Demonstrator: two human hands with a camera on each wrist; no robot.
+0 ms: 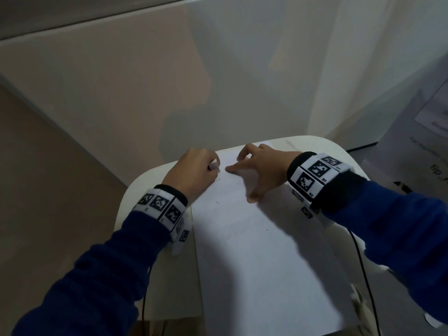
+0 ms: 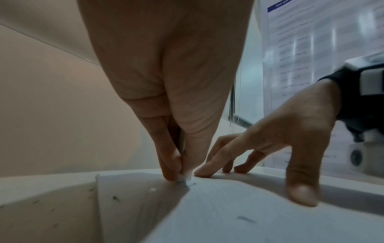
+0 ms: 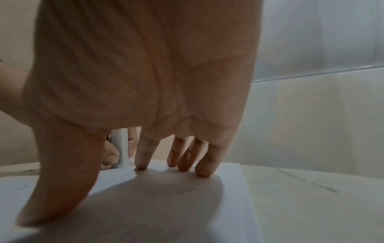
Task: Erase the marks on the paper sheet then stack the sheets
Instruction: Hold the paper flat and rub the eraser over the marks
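Note:
A white paper sheet (image 1: 254, 251) lies lengthwise on a small white table (image 1: 155, 185). Faint pencil marks (image 1: 238, 229) show near its middle and far end. My left hand (image 1: 194, 173) pinches a white eraser (image 1: 214, 165) and presses its tip to the sheet's far left corner; the left wrist view shows the eraser (image 2: 185, 176) on a dark mark. My right hand (image 1: 259, 170) spreads its straight fingers (image 3: 141, 157) and thumb on the sheet's far end, holding it flat. I cannot tell whether more sheets lie under it.
The table top is narrow, with rounded corners, and the paper (image 2: 228, 213) nearly fills it. Dark eraser crumbs (image 2: 115, 198) dot the table left of the sheet. A wall stands close behind. A white appliance with a printed label (image 1: 431, 122) stands at right.

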